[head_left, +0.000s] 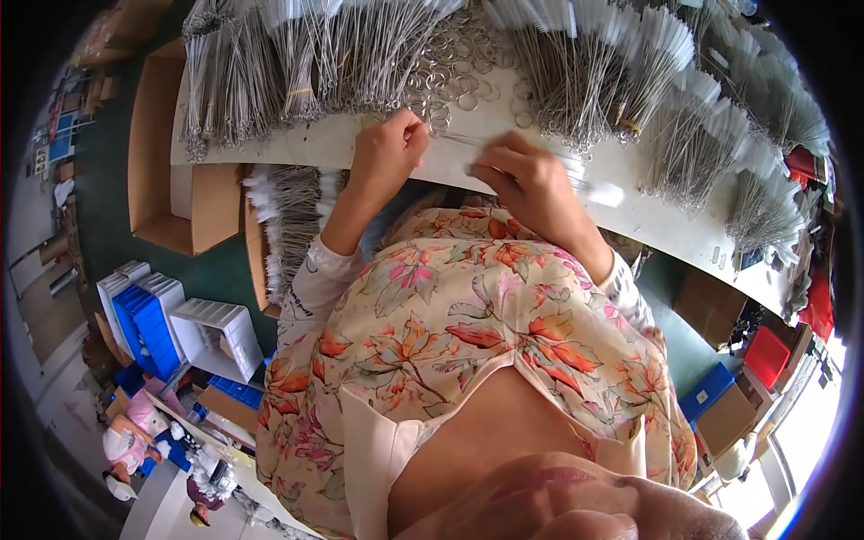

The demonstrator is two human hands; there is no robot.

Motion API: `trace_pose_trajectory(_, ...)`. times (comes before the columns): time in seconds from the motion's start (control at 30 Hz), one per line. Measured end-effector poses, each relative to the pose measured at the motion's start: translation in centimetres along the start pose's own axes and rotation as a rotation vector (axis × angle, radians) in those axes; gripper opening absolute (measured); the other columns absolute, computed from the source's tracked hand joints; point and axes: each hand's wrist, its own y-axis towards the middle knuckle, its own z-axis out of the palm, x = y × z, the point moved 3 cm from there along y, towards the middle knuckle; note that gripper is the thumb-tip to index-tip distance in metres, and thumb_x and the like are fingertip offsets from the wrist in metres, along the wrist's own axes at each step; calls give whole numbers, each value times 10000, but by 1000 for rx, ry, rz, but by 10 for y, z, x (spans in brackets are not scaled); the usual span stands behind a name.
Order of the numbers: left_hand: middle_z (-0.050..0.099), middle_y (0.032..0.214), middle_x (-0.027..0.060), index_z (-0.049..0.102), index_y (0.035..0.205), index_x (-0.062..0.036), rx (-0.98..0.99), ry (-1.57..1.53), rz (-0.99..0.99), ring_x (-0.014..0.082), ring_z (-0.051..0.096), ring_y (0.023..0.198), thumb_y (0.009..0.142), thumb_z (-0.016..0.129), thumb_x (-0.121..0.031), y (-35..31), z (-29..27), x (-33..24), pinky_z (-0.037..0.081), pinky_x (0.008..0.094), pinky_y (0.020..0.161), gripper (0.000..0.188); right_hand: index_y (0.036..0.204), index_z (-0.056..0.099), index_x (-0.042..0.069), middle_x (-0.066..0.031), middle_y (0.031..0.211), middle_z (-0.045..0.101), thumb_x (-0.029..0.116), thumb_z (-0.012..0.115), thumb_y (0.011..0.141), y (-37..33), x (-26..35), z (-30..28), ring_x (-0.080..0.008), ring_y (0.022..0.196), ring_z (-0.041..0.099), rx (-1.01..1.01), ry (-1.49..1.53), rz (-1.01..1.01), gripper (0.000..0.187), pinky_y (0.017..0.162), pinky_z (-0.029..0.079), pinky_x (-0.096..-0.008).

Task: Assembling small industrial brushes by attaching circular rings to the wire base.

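Over the table's near edge, my right hand (531,175) is closed on thin wire-handled brushes. Their white bristle ends (601,193) stick out to its right, smeared by motion. From its fingertips the thin wires (461,139) run left toward my left hand (387,155). My left hand is closed in a pinch close to the wire ends; what lies between its fingertips is too small to make out. Just beyond the hands, loose metal rings (466,101) lie in a heap. Bundles of the same wire brushes flank them, at the left (315,67) and the right (576,76).
More brush bundles (693,148) cover the right of the white table (621,202). An open cardboard box (162,153) stands at the left, beside another box full of brushes (288,220). White and blue crates (216,333) sit on the green floor. Two people (130,441) are far off, lower left.
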Motion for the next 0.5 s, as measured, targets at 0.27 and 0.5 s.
trace_pose_trajectory(0.27, 608, 587, 99, 593, 758, -23, -49, 84, 43, 223, 625, 545, 799, 623, -212, 10, -7, 5, 476, 310, 504, 196, 846, 630, 97, -94, 1137, 524, 116, 550, 778, 24, -17, 32, -307, 710, 627, 226, -383, 87, 107, 608, 498, -408)
trace_pose_trajectory(0.5, 578, 620, 185, 557, 704, -7, -105, 179, 230, 347, 595, 596, 745, 628, -131, 25, 4, 11, 460, 403, 536, 149, 876, 634, 161, -52, 1124, 532, 78, 519, 759, 26, -20, 37, -304, 619, 620, 183, -391, 78, 183, 543, 500, -406)
